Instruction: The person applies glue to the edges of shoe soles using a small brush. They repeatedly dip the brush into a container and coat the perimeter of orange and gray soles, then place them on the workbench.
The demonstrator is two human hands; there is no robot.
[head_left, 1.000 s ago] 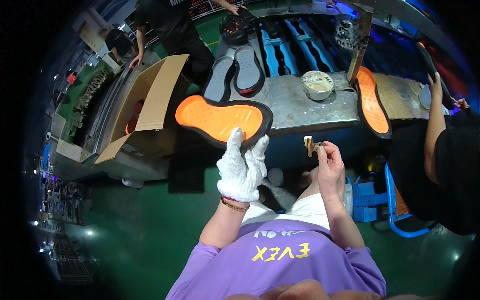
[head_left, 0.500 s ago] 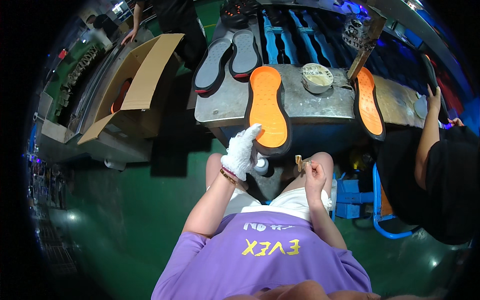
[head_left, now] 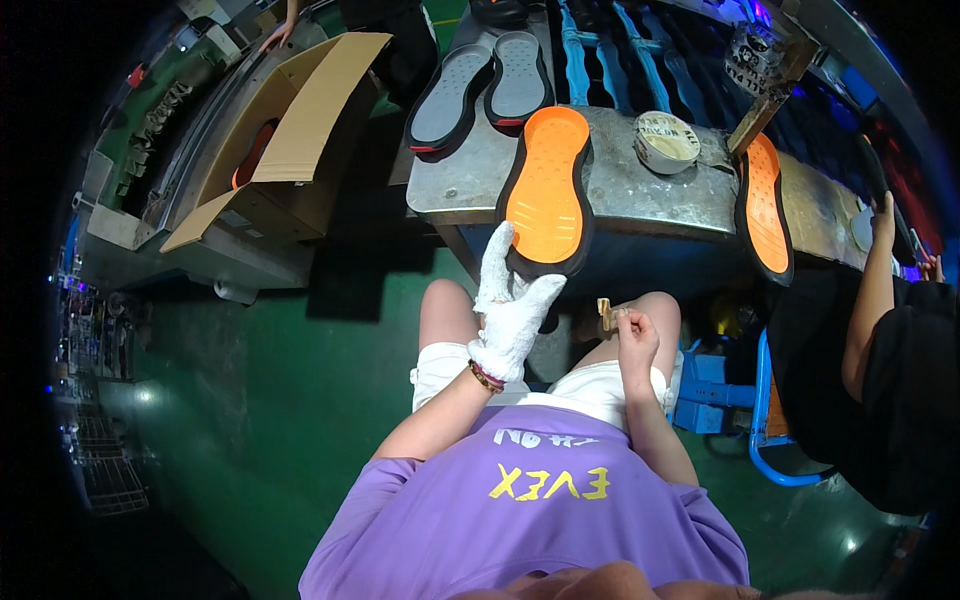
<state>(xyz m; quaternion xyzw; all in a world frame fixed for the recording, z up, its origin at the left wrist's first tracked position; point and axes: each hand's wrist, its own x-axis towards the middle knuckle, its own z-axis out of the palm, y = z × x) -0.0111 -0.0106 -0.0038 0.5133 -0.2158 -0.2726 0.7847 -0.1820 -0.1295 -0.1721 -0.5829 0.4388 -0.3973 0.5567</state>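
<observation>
My left hand (head_left: 508,315), in a white knit glove, is at the near end of an orange-and-black shoe sole (head_left: 548,215). Its fingers and thumb are spread apart, with a fingertip against the sole's left edge and the thumb by the heel. The sole lies on the metal bench (head_left: 455,190), its heel end jutting past the front edge. Over my right thigh, my bare right hand (head_left: 637,345) pinches a small tan brush-like tool (head_left: 605,312); its exact kind is too small to make out.
Two grey-topped soles (head_left: 450,98) lie at the back left of the bench. A round tub (head_left: 666,142) stands right of the orange sole. Another orange sole (head_left: 765,210) leans beyond a wooden post (head_left: 768,112). A cardboard box (head_left: 310,115) is left; a co-worker's arm (head_left: 872,310) is right.
My left hand has opened from its hold on the sole's edge, its thumb now spread to the right under the heel. My right hand keeps its pinch. The view has shifted slightly.
</observation>
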